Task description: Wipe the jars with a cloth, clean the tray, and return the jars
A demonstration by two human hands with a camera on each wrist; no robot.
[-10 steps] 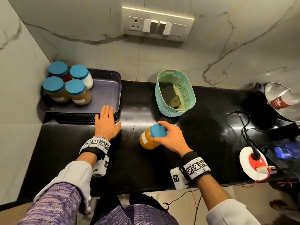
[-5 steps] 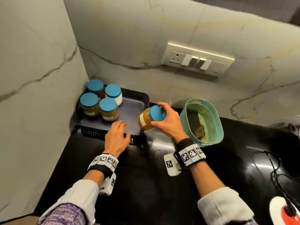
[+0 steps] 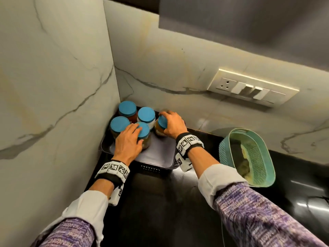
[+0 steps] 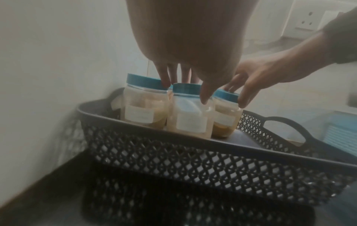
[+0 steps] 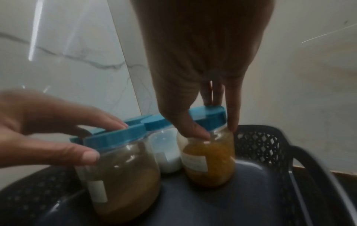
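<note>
A dark tray with lattice walls sits in the counter's corner. Several blue-lidded jars stand at its left end: two at the back and two in front. My left hand rests on the front right jar, fingers across its lid and thumb at the rim. My right hand grips the lid of an orange-filled jar. That jar stands on the tray floor beside the white-filled jar.
A teal basket holding a yellowish cloth stands on the black counter right of the tray. Marble walls close in the tray at left and back. A switch plate is on the back wall.
My right hand carried the orange jar from the counter over into the tray. My left hand moved from the tray's front rim onto the front jar's lid.
</note>
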